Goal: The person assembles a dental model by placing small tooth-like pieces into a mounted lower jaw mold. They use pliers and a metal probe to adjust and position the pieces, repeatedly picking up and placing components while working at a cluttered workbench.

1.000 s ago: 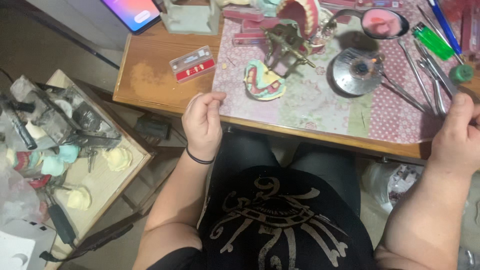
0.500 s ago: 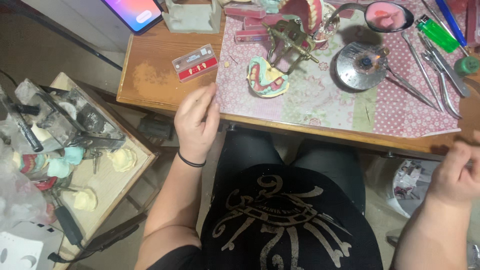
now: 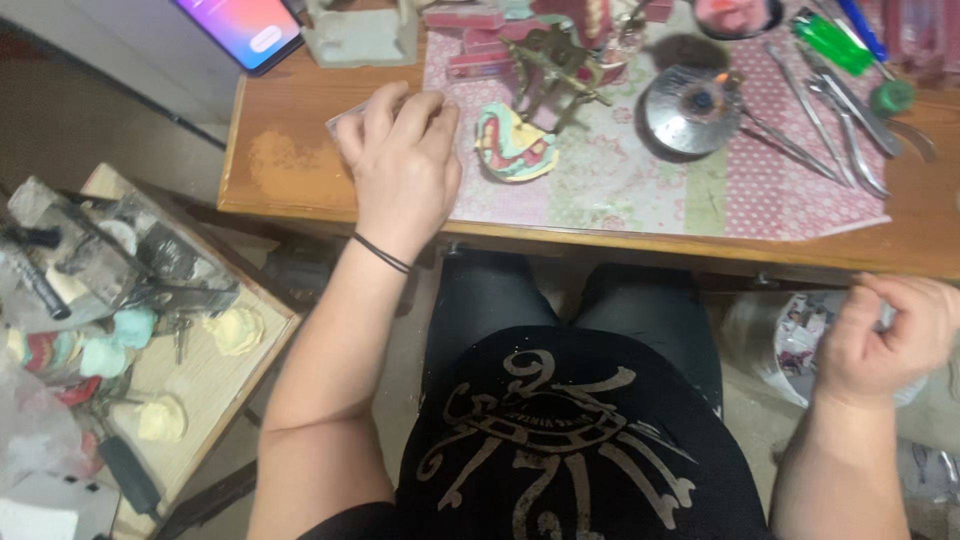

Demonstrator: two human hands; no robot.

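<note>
My left hand (image 3: 400, 165) lies palm down on the wooden desk (image 3: 290, 160), closed over a small flat box whose pale corner (image 3: 343, 117) peeks out by the thumb. A black band circles that wrist. Just right of the hand sits a teal, pink and yellow dental wax model (image 3: 515, 145) on a patterned mat (image 3: 620, 175). My right hand (image 3: 885, 335) hangs below the desk's front edge at the far right, fingers curled in, with nothing visible in them.
A brass articulator (image 3: 565, 50), a round metal dish (image 3: 695, 105), long metal hand tools (image 3: 830, 110) and a green lighter (image 3: 830, 40) lie on the mat. A lit phone (image 3: 240, 25) and grey block (image 3: 360, 35) sit at the back. A low tray (image 3: 200, 370) holds plaster casts at left. A plastic bag (image 3: 790, 335) is under the desk.
My left hand has moved up from the desk's edge onto the small flat box and covered it. My right hand has dropped from the desk's right end to below its edge.
</note>
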